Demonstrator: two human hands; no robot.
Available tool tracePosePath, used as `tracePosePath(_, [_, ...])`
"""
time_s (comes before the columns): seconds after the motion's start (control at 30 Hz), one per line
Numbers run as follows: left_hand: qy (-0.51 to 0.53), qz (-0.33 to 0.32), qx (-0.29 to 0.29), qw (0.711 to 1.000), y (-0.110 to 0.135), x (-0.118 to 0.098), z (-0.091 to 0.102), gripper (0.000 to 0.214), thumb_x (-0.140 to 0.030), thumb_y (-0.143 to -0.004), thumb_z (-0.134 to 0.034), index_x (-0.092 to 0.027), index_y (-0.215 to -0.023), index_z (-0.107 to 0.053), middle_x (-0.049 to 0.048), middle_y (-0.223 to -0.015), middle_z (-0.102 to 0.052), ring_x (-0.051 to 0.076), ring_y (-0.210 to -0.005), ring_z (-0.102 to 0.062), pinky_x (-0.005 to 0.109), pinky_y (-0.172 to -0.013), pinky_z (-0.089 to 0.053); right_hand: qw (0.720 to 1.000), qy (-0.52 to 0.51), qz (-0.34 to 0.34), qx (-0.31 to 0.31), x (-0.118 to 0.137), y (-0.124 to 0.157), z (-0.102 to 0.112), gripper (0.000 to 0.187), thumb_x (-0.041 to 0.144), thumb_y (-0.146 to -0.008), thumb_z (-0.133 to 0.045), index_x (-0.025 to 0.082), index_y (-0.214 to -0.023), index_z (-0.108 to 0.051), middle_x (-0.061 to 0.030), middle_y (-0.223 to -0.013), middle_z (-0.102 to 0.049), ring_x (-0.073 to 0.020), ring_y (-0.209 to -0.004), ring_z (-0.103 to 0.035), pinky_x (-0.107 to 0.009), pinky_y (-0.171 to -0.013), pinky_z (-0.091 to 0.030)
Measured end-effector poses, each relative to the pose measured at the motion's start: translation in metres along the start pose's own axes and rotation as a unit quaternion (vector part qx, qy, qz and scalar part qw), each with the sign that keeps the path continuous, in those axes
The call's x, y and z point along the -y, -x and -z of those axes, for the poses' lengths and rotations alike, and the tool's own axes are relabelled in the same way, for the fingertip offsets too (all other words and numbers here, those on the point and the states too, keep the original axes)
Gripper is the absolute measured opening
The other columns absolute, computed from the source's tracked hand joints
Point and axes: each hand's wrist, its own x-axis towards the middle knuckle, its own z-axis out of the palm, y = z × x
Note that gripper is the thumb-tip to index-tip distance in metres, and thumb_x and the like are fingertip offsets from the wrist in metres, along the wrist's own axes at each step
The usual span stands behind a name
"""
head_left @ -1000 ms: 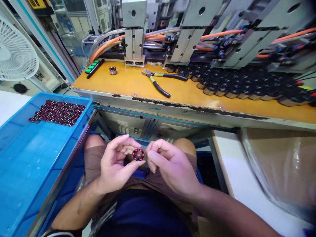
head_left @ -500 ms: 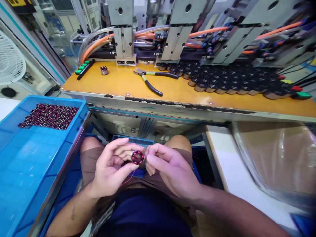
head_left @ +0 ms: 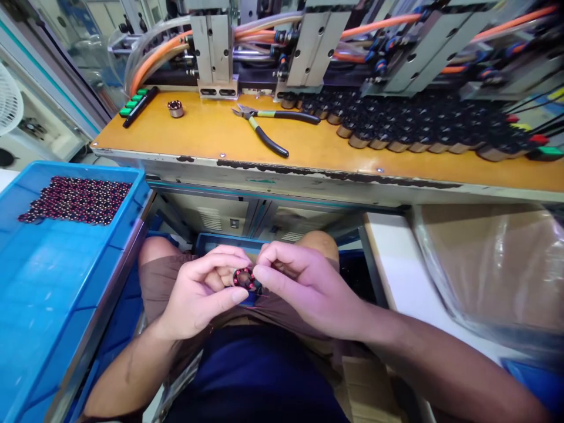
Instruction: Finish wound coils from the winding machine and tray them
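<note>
Head view, the only one.

- Person seated; both hands meet over the lap, below the front edge of the counter (head_left: 211, 138).
- Thing in hand: a small wound ring (head_left: 245, 278), dark with red windings round its rim. It sits between the two hands, in the air above the shorts and touching no surface.
- Left hand (head_left: 198, 296): fingers (head_left: 229, 295) closed on the ring from its left side, thumb below and forefinger curled over the top. It appears to carry most of the ring.
- Right hand (head_left: 304, 288): fingers (head_left: 269, 276) pressed together at the tips, nipping the ring's right edge. What they grip there is too small to tell.
- Key relation: the ring lies directly between the two sets of fingertips, both touching it. It has no long axis, and its open face is tipped up toward the camera.
- Surroundings: blue tray (head_left: 66, 282) well to the left with a heap of like rings (head_left: 77, 200) at its far end. On the counter lie pliers (head_left: 268, 126), a lone metal ring (head_left: 175, 108) and rows of dark cylinders (head_left: 418, 132).
</note>
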Motion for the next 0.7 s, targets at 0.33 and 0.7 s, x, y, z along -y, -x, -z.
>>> tracePosePath(0.33, [0.055, 0.03, 0.003, 0.998, 0.001, 0.002, 0.001, 0.026, -0.011, -0.077, -0.075, -0.021, -0.102, -0.075, 0.0076, -0.098, -0.073, 0.016, -0.085, -0.071, 0.024, -0.076, -0.06, 0.994, -0.065, -0.074, 0.04, 0.002, 0.0, 0.007, 0.025, 0.035, -0.087, -0.069, 0.014, -0.076, -0.059, 0.002, -0.068, -0.056, -0.008, -0.062, -0.047, -0.02, -0.057, -0.038])
tracePosePath(0.7, [0.059, 0.129, 0.036, 0.989, 0.006, 0.0, 0.003, 0.03, -0.019, -0.071, -0.082, -0.018, -0.1, -0.076, 0.0091, -0.096, -0.077, 0.014, -0.068, -0.071, 0.022, -0.064, -0.058, 0.988, 0.092, -0.011, 0.126, 0.021, -0.015, 0.04, 0.025, 0.036, -0.083, -0.074, 0.014, -0.088, -0.066, -0.0002, -0.077, -0.059, -0.0096, -0.067, -0.05, -0.021, -0.059, -0.04])
